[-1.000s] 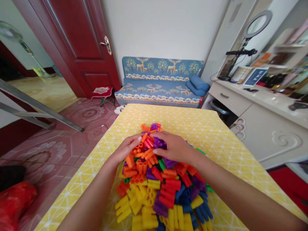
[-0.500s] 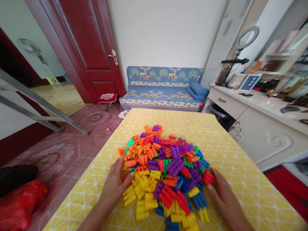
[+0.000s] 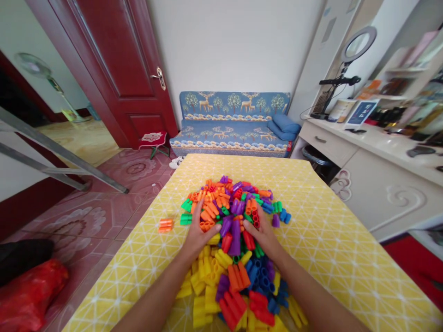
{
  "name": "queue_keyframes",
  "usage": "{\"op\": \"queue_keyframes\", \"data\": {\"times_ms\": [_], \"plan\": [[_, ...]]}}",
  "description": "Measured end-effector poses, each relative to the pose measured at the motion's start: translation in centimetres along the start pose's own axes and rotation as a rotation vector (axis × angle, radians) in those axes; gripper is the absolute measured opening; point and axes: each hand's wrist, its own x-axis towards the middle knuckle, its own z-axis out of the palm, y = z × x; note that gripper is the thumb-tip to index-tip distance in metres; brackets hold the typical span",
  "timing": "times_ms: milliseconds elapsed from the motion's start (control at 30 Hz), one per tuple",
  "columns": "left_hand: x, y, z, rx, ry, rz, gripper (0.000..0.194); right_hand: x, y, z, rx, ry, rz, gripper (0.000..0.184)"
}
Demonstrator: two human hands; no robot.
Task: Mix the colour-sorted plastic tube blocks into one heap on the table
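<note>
A big heap of coloured plastic tube blocks in orange, purple, yellow, red, blue and green lies on the yellow patterned tablecloth. My left hand rests on the heap's left middle, fingers spread over orange and yellow pieces. My right hand lies on the right middle, fingers stretched over red and purple pieces. Between the two hands stand purple and red blocks. One orange block sits apart at the left of the heap.
Beyond the table stands a blue patterned sofa against the wall. A dark red door is at the left, over tiled floor. A white cabinet with a ring light runs along the right. A red bag lies bottom left.
Both hands moved from the heap's outer near edges inward and forward onto its middle. The blocks have shifted farther up the table, and an orange piece now lies apart at the left.
</note>
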Motion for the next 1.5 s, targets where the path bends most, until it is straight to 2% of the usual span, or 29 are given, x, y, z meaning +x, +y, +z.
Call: {"op": "queue_keyframes", "data": {"times_ms": [133, 233, 367, 467, 533, 633, 667, 733, 800, 900, 967, 1067, 1167, 1267, 1400, 1500], "plan": [[1.6, 2.0, 0.2, -0.153, -0.076, -0.032, 0.080, 2.4, -2.5, 2.6, 0.227, -0.091, 0.035, 0.091], [2.5, 3.7, -1.5, -0.145, -0.191, -0.016, 0.072, 3.1, -4.5, 3.2, 0.207, -0.111, 0.044, 0.085], [1.6, 5.6, -5.0, 0.103, -0.424, 0.137, 0.066, 1.0, -7.5, 1.7, -0.059, -0.318, -0.040, 0.071], [-1.5, 5.7, -7.1, 0.344, -0.536, 0.208, 0.073, -3.1, -8.4, -0.6, -0.432, -0.393, -0.222, 0.079], [-4.6, 4.6, -8.0, 0.477, -0.527, 0.200, 0.085, -6.9, -7.3, -2.6, -0.667, -0.338, -0.315, 0.094], [-9.2, 2.0, -8.6, 0.607, -0.441, 0.217, 0.107, -12.6, -3.6, -5.5, -0.901, -0.239, -0.360, 0.113], [-10.4, 1.0, -8.6, 0.639, -0.414, 0.229, 0.112, -14.2, -2.1, -6.4, -0.957, -0.242, -0.349, 0.116], [-12.0, -0.4, -8.3, 0.696, -0.356, 0.248, 0.122, -16.5, 0.5, -7.3, -1.053, -0.220, -0.357, 0.108], [-12.4, -1.1, -7.6, 0.726, -0.304, 0.283, 0.127, -17.3, 2.0, -7.1, -1.097, -0.190, -0.330, 0.105], [-11.6, -0.8, -6.2, 0.730, -0.267, 0.342, 0.123, -15.8, 2.2, -4.9, -1.034, -0.155, -0.286, 0.111], [-10.7, -0.3, -5.2, 0.720, -0.273, 0.347, 0.117, -14.0, 1.7, -2.7, -0.942, -0.135, -0.298, 0.107], [-9.2, 0.4, -4.0, 0.688, -0.262, 0.315, 0.108, -10.8, 1.0, 0.1, -0.763, -0.105, -0.301, 0.095], [-7.5, 1.1, -3.3, 0.591, -0.237, 0.234, 0.111, -7.9, 0.6, 1.9, -0.536, -0.081, -0.281, 0.090], [-5.0, 2.2, -2.8, 0.367, -0.226, 0.158, 0.112, -5.2, -0.6, 3.1, -0.352, -0.091, -0.254, 0.092], [-1.1, 4.7, -3.0, 0.042, -0.259, 0.136, 0.101, -1.8, -4.4, 3.8, -0.193, -0.143, -0.179, 0.094], [1.5, 6.9, -4.3, 0.059, -0.347, 0.165, 0.098, 0.2, -7.9, 3.0, -0.169, -0.260, -0.096, 0.099]]}}
